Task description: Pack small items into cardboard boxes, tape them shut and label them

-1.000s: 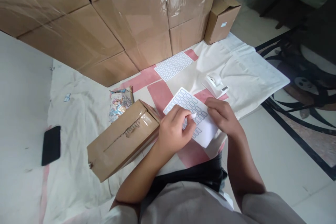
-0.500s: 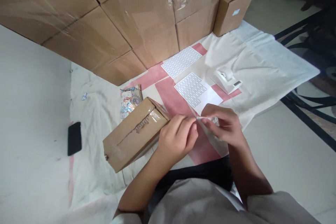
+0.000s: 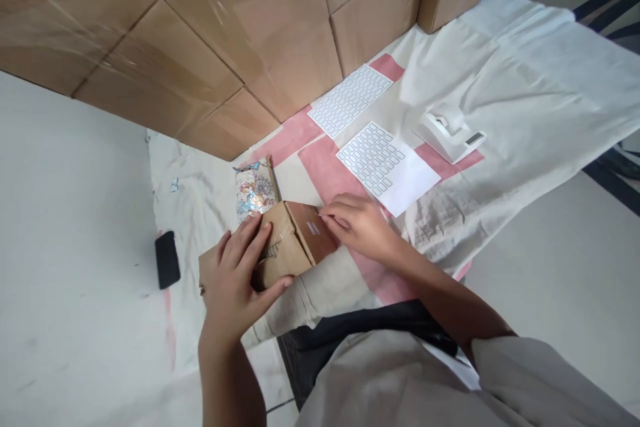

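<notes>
A brown cardboard box (image 3: 290, 255) with a torn patch on its top lies near the table's front edge. My left hand (image 3: 240, 280) rests on its top, fingers spread and holding nothing. At the box's right end, my right hand (image 3: 357, 221) has thumb and fingertips pinched together close to the end face. A small pale sliver shows at those fingertips, too small to name. Beside the pinch, a small white label (image 3: 313, 227) sits on the end face. Behind the box lies a shiny printed pouch (image 3: 254, 190), partly covered by it.
Tall stacked cartons (image 3: 260, 33) wall off the back. Two sheets carry stickers: a farther sheet (image 3: 350, 100) and a nearer sheet (image 3: 413, 180). A white tape dispenser (image 3: 450, 133) stands right of them. A black phone (image 3: 167, 260) lies far left on the cloth (image 3: 505, 100).
My hands have parted from the thin pale piece they pinched together. The left has moved left onto the box, opening its fingers; the right has moved left to the box's end.
</notes>
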Available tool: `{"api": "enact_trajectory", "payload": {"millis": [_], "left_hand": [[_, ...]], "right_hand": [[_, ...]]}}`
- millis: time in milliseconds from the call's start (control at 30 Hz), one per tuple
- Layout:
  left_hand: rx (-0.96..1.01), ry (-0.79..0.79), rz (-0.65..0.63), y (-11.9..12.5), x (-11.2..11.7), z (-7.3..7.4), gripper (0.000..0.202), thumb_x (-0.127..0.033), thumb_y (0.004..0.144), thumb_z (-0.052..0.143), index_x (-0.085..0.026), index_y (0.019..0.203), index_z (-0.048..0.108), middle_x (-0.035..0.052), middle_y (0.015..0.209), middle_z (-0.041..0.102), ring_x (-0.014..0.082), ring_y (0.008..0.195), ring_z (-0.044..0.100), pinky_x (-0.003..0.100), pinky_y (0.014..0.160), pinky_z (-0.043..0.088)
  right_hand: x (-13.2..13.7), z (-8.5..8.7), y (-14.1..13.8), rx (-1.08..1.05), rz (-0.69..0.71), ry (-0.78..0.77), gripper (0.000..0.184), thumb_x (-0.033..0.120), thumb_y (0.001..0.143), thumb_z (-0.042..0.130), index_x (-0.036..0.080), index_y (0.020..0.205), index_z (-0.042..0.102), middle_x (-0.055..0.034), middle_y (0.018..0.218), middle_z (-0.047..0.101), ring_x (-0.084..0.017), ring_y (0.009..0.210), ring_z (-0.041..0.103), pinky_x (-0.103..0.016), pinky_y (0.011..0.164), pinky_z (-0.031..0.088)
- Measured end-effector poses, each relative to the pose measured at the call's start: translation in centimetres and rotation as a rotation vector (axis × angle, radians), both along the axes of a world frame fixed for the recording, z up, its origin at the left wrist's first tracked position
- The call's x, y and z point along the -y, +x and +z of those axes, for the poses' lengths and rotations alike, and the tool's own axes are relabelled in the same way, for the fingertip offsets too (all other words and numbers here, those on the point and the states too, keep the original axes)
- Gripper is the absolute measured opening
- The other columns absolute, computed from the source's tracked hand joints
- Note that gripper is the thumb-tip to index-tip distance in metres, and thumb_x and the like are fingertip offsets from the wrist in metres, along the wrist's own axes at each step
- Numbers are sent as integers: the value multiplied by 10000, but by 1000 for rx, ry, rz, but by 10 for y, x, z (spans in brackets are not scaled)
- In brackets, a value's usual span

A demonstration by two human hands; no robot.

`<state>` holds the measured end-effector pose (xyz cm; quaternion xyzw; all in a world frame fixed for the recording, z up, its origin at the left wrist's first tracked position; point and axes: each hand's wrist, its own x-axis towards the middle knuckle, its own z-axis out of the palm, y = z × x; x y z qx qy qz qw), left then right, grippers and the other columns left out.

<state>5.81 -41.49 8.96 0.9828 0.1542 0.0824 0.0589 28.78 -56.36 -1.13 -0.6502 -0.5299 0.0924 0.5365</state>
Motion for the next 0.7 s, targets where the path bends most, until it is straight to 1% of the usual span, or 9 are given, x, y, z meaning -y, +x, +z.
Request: {"api": "enact_trajectory", "payload": {"millis": [167,300,433,567,700], "left_hand": [[-5,-12,-10,3,3,1,829,-568,958,686,-326,1675,346,156,1672,475,412,1497,507,585,1219,372],[0,-31,-8,6,3,4,825,-576,954,683,-322,1671,362,161,1676,467,422,1497,501,600,1205,387],[-5,-27,-8,8,5,7,811,-587,971,657,-307,1674,365,167,1669,471,422,1491,502,593,1216,372],[-15,-67,10,7,7,8,809,-612,975,645,-327,1676,359,151,1683,450,415,1511,478,603,1235,358],[-31,-111,48,6,9,9,831,-610,961,672,-339,1678,352,138,1702,419,417,1542,436,621,1256,340]], "right_hand": [[4,-19,-19,-63,-61,50,176,131,1013,577,208,981,733,-46,903,756,-174,824,690,-309,782,528],[1,-27,-24,-45,-63,51,196,141,1037,561,214,1022,742,-51,945,776,-184,880,727,-327,826,577],[-4,-31,-27,12,-56,65,207,125,1040,555,183,1046,753,-60,959,784,-186,891,736,-322,829,598],[-5,-32,-28,58,-68,81,220,103,1029,557,196,1053,756,-43,951,784,-174,873,730,-308,814,600],[-5,-31,-28,59,-86,136,210,91,1018,579,191,1059,759,-35,931,783,-158,856,725,-290,803,600]]}}
